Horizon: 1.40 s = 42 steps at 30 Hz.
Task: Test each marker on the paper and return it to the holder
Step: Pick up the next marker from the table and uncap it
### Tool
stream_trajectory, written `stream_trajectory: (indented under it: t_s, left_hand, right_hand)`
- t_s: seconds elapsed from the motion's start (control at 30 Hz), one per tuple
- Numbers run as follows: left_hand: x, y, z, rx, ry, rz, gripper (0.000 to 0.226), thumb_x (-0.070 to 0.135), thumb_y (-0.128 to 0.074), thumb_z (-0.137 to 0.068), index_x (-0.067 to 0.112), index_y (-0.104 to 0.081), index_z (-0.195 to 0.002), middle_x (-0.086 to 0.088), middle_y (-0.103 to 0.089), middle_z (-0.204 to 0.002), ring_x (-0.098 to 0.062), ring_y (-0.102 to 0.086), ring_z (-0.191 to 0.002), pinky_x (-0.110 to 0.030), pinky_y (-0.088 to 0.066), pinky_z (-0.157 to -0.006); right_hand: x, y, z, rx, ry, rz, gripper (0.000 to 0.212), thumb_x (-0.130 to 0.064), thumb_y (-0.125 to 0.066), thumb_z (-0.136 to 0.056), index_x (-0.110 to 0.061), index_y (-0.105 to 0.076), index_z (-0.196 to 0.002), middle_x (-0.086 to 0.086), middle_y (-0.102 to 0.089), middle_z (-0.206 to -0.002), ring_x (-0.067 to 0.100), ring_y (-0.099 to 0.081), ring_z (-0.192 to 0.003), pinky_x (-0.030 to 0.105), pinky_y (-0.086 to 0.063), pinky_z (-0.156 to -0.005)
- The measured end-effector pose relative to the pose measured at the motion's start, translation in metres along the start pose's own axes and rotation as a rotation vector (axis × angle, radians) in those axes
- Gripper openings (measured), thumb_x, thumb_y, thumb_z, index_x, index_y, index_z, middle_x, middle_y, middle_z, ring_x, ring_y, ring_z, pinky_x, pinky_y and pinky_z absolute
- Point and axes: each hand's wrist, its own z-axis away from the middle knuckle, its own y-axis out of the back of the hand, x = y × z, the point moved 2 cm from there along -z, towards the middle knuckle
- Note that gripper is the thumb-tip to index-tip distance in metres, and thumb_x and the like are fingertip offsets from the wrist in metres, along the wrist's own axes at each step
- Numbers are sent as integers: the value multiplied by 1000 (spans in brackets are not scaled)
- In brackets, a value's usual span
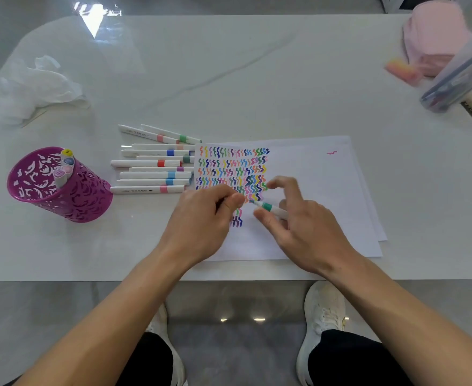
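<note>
The counter [229, 65] looks like glossy, smooth white marble with faint grey veins, the paper [313, 176] is matt white, the purple holder [81, 196] seems glossy perforated plastic or metal, and the markers [145, 163] have smooth white plastic barrels.

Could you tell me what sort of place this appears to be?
Probably a home or office craft table: a glossy marble-look tabletop, a purple cut-out pen holder, and paper covered in marker squiggles.
</note>
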Motion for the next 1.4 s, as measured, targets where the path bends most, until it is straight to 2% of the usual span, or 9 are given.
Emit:
stream_trajectory:
  t_s: [0.1, 0.23, 0.37, 0.5, 0.6, 0.73, 0.87, 1.07, 1.4]
  left_hand:
    - [-7, 3, -2, 17, 50, -35, 22, 38, -52, -102, 25, -69, -95, 10, -66, -79, -16, -62, -76, -35, -52, -67]
    - [-8, 0, 0, -65, 3, -147, 19, 40, -53, -101, 26, -66, -98, 14, -60, -86, -14, -56, -81, -24, -37, -63]
    - [-8, -4, 1, -128, -39, -159, 16, 37, -55, -101, 26, -65, -94, 21, -54, -82, -2, -48, -75, -11, -34, -61]
    - [-10, -5, 1, -130, -64, -157, 14, 37, -56, -99, 27, -65, -94, 20, -57, -81, 2, -50, -74, -12, -36, -61]
    - [-13, -6, 2, -138, -46, -162, 13, 40, -56, -99, 29, -65, -99, 11, -64, -89, -8, -53, -79, -22, -42, -66]
    - [-14, -5, 2, -159, -42, -146, 14, 41, -56, -98, 30, -64, -101, 10, -63, -92, -12, -53, -83, -26, -40, -69]
    - [-15, -5, 1, -181, -28, -143, 12, 42, -55, -99, 32, -61, -99, 11, -60, -90, -10, -51, -80, -22, -37, -64]
    - [-14, -5, -2, -202, 4, -122, 11, 44, -55, -98, 33, -58, -98, 23, -45, -74, -2, -47, -68, -13, -30, -57]
    - [-15, -6, -5, -218, 20, -97, 10, 42, -58, -98, 33, -60, -96, 17, -56, -76, -7, -53, -71, -20, -35, -57]
  right_hand:
    - [4, 7, 0, 13, -40, -236, 27, -24, -49, -105, -30, -28, -121, -1, -53, -80, 18, -50, -58, 36, -40, -56]
    - [11, 16, -7, 58, -136, -522, 24, -5, -41, -104, -24, -56, -104, -10, -60, -84, 12, -52, -61, 31, -47, -59]
    - [14, 25, -14, 33, -306, -1011, 41, 7, -32, -99, -9, -69, -106, 18, -67, -89, 28, -64, -72, 43, -58, -59]
    - [20, 21, -12, 54, -243, -830, 6, -19, -67, -99, -16, -63, -101, 4, -60, -73, 21, -58, -60, 33, -52, -52]
    - [21, 14, -9, 79, -289, -770, 37, -46, -57, -103, -15, -65, -84, 2, -53, -63, 16, -48, -54, 23, -38, -47]
    - [19, 12, -10, 93, -272, -775, 9, -18, -54, -104, -21, -62, -105, 10, -67, -66, 22, -54, -50, 30, -42, -45]
    - [22, 10, -11, 145, -214, -773, 18, -5, -69, -94, -9, -51, -93, 17, -70, -71, 35, -65, -55, 41, -56, -50]
    - [25, 3, -13, 189, -232, -758, 24, -6, -74, -92, -3, -51, -83, 15, -71, -71, 34, -70, -56, 45, -60, -53]
    - [29, -1, -15, 148, -263, -744, 24, -12, -73, -94, -3, -53, -85, 11, -73, -72, 31, -71, -57, 40, -60, -53]
